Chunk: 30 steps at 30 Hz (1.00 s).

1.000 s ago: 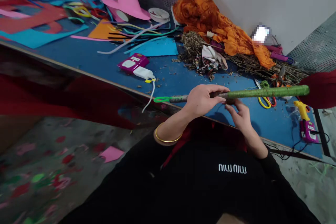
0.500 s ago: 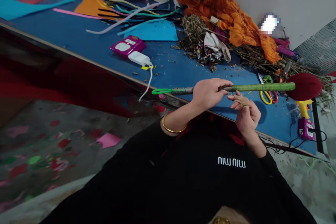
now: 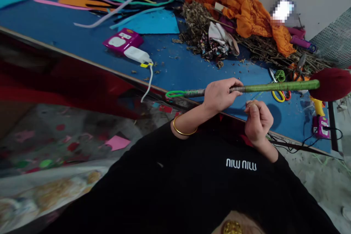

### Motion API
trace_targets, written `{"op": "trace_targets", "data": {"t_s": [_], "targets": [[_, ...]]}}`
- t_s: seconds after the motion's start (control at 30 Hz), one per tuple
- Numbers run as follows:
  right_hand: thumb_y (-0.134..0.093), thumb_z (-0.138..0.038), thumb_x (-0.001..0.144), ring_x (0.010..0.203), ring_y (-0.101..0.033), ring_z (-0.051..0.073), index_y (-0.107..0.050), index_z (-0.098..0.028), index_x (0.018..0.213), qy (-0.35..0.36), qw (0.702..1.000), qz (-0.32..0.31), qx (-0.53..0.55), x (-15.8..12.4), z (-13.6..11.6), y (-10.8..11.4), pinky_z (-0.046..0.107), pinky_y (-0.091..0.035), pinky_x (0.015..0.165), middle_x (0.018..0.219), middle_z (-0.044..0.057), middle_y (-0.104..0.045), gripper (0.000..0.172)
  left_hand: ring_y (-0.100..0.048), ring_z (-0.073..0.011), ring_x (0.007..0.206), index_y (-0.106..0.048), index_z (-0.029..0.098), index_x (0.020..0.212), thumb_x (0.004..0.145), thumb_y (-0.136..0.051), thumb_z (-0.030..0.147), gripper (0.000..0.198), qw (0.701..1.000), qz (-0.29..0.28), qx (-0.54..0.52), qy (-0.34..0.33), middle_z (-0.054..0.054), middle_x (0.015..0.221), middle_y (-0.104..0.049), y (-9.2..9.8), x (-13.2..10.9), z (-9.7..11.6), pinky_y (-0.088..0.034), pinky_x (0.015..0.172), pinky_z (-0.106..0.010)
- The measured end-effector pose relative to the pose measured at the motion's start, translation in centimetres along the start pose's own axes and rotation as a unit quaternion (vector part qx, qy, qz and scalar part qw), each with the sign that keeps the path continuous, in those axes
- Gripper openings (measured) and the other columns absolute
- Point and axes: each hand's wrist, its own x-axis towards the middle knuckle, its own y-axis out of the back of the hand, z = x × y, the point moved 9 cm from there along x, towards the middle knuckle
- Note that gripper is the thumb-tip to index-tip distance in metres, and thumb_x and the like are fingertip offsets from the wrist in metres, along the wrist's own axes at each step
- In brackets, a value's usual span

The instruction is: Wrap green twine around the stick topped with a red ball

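My left hand (image 3: 219,95), with a gold bangle at the wrist, is closed around a long wrapped stick (image 3: 270,87). The stick lies nearly level, grey-brown near the grip and green towards the right. Its right end meets a dark red rounded head (image 3: 333,85); a bright green loop (image 3: 175,94) sticks out at the left end. Just below the stick and apart from it, my right hand (image 3: 259,120) is closed in a pinch. A small tan bit shows at its fingertips, too small to name.
Scissors with yellow and red handles (image 3: 279,96) and a green ball of string (image 3: 280,76) lie beyond the stick. Dried plant stems (image 3: 194,18) and orange cloth (image 3: 246,14) fill the back. A purple power socket (image 3: 123,42) with a white plug sits at left on the blue table (image 3: 178,69).
The stick has shifted slightly right with its red head. My right hand's fingers have curled closed, after holding a tan strip close under the stick. The camera view has shifted slightly.
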Motion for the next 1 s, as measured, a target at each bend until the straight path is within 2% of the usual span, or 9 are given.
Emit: {"op": "trace_targets", "data": {"t_s": [0.1,0.2,0.27,0.37,0.47,0.67,0.83,0.93,1.0], "targets": [[-0.056,-0.033,0.105,0.068,-0.057,0.014,-0.063,-0.023,0.078,0.026,0.998,-0.022,-0.054,-0.4,-0.4,-0.5,0.032,-0.050,0.069,0.070,-0.001,-0.059,0.030,-0.077,-0.0256,0.104,-0.081,0.030,0.114,0.089,-0.072,0.027,0.027,1.000,-0.017,0.012,0.006,0.001,0.110,-0.084,-0.7,0.2,-0.3,-0.055,0.088,-0.034],[-0.053,-0.029,0.106,0.069,-0.060,0.013,-0.062,-0.023,0.082,0.059,0.995,-0.068,-0.030,0.2,-0.7,-1.2,0.031,-0.052,0.070,0.072,-0.002,-0.061,0.027,-0.077,-0.0266,0.106,-0.081,0.029,0.114,0.090,-0.071,0.028,0.026,0.999,-0.022,0.037,0.002,0.000,0.112,-0.084,-0.7,0.4,-0.2,-0.055,0.089,-0.035],[-0.052,-0.028,0.106,0.079,-0.068,0.016,-0.064,-0.024,0.085,0.083,0.993,-0.089,-0.004,1.2,-1.1,-1.1,0.035,-0.057,0.077,0.076,0.000,-0.066,0.025,-0.077,-0.0269,0.109,-0.081,0.027,0.114,0.091,-0.069,0.027,0.026,0.998,-0.009,0.059,-0.012,-0.001,0.115,-0.084,-0.3,0.5,0.1,-0.055,0.090,-0.035],[-0.054,-0.032,0.107,0.095,-0.076,0.020,-0.070,-0.024,0.088,0.096,0.992,-0.079,-0.017,3.3,-1.5,-0.1,0.042,-0.062,0.091,0.082,0.001,-0.074,0.026,-0.076,-0.0274,0.109,-0.080,0.025,0.115,0.093,-0.067,0.026,0.026,0.995,0.011,0.093,-0.035,-0.003,0.115,-0.083,0.3,0.4,0.2,-0.055,0.088,-0.035],[-0.058,-0.042,0.105,0.094,-0.079,0.019,-0.074,-0.024,0.089,0.059,0.995,-0.081,-0.030,5.1,-1.2,0.2,0.040,-0.064,0.090,0.087,0.002,-0.079,0.028,-0.077,-0.0272,0.106,-0.080,0.024,0.114,0.094,-0.067,0.027,0.024,0.992,0.017,0.115,-0.050,-0.004,0.113,-0.083,0.2,0.2,-0.2,-0.054,0.083,-0.035],[-0.062,-0.060,0.099,0.084,-0.076,0.018,-0.076,-0.024,0.084,-0.030,0.995,-0.094,-0.030,7.6,0.5,-1.0,0.033,-0.063,0.074,0.085,0.003,-0.079,0.042,-0.077,-0.0262,0.096,-0.079,0.025,0.115,0.098,-0.062,0.034,0.025,0.984,0.007,0.145,-0.107,-0.005,0.110,-0.083,-0.9,-0.2,-0.2,-0.052,0.074,-0.033],[-0.062,-0.062,0.098,0.083,-0.074,0.016,-0.075,-0.022,0.081,-0.050,0.995,-0.086,-0.033,9.5,2.5,-1.7,0.032,-0.063,0.080,0.083,0.003,-0.079,0.045,-0.077,-0.0295,0.101,-0.079,0.023,0.119,0.096,-0.060,0.024,0.029,0.981,0.009,0.173,-0.086,-0.009,0.109,-0.083,-1.3,-0.4,-0.4,-0.053,0.077,-0.036],[-0.064,-0.062,0.097,0.082,-0.073,0.015,-0.074,-0.021,0.080,-0.075,0.994,-0.080,-0.026,10.5,4.2,-2.0,0.029,-0.061,0.077,0.083,0.004,-0.078,0.046,-0.076,-0.0289,0.097,-0.079,0.021,0.117,0.099,-0.056,0.023,0.029,0.974,0.011,0.194,-0.115,-0.010,0.107,-0.082,-1.5,-0.8,0.0,-0.053,0.077,-0.036],[-0.066,-0.061,0.096,0.080,-0.072,0.014,-0.074,-0.020,0.079,-0.099,0.992,-0.080,-0.018,10.9,5.5,-2.3,0.027,-0.060,0.073,0.082,0.003,-0.077,0.044,-0.075,-0.0282,0.097,-0.077,0.020,0.122,0.100,-0.054,0.023,0.032,0.967,0.011,0.208,-0.147,-0.010,0.108,-0.081,-1.7,-1.1,0.4,-0.052,0.078,-0.036]]}}
